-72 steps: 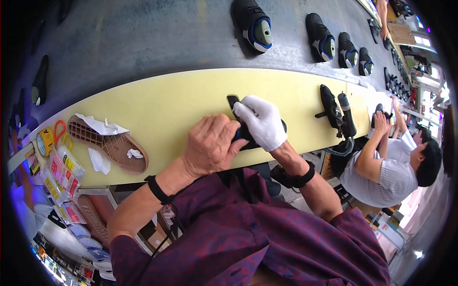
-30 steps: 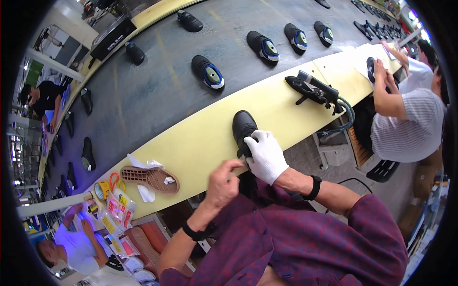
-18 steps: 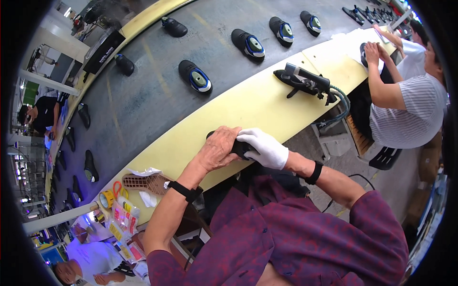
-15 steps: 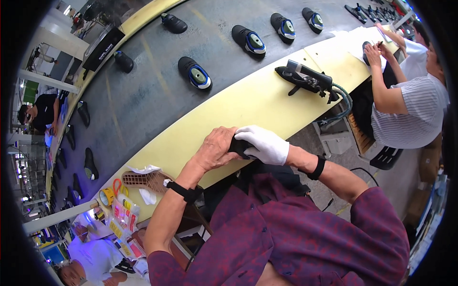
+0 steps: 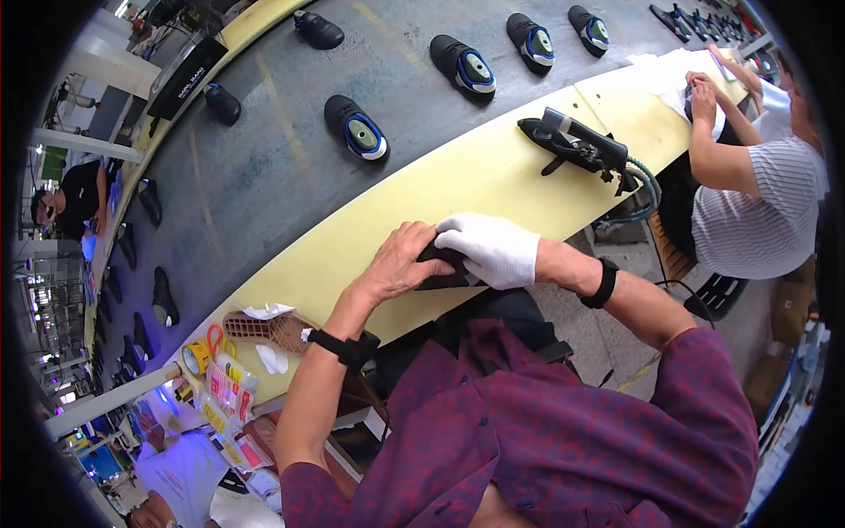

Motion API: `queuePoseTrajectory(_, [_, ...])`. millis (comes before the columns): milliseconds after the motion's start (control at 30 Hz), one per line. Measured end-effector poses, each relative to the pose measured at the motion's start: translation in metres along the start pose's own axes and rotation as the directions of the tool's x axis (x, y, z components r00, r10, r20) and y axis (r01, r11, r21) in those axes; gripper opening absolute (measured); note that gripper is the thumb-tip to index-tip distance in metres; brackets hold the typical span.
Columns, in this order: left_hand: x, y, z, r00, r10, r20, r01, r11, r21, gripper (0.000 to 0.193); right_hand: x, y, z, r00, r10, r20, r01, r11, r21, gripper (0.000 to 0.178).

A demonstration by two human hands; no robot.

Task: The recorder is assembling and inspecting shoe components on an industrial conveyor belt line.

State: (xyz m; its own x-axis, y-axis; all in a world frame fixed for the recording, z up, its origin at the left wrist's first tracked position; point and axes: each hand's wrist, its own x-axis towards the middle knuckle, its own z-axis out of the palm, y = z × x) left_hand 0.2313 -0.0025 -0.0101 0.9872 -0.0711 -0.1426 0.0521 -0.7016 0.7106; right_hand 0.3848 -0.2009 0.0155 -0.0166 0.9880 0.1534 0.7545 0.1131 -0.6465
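Observation:
At the near edge of the pale yellow bench (image 5: 480, 194), a black shoe (image 5: 443, 271) is between my two hands. My bare left hand (image 5: 396, 261) closes on its left side, thumb across the top. From the right, my right hand (image 5: 495, 250) in a white knitted glove grips it with curled fingers. Both hands cover most of the shoe, so its toe and sole are hard to make out. A black strap circles each forearm.
Black shoes with blue-trimmed openings, one a single shoe (image 5: 356, 128), stand on the grey conveyor belt (image 5: 264, 167). A black hand tool (image 5: 576, 145) with a hose lies on the bench at right. A brown sole (image 5: 268, 330), tape roll (image 5: 195, 356) and scissors sit left. Co-workers sit nearby.
Both hands still hold the shoe, which has turned a little and shows more of its dark side between them. The co-worker's hands at right have moved closer together.

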Motion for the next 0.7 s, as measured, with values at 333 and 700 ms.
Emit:
queuePoseTrajectory(333, [0.017,-0.015,-0.004,0.996,-0.07,0.06,0.082,0.97,-0.228,0.052,0.0,0.007,0.006,0.998,-0.009,-0.069,0.003,0.996,-0.092,0.053])
queuePoseTrajectory(700, [0.016,-0.007,0.0,0.999,-0.054,0.001,0.054,0.991,-0.126,0.059,0.028,0.026,0.033,0.925,0.14,-0.354,-0.202,0.969,-0.143,0.021])
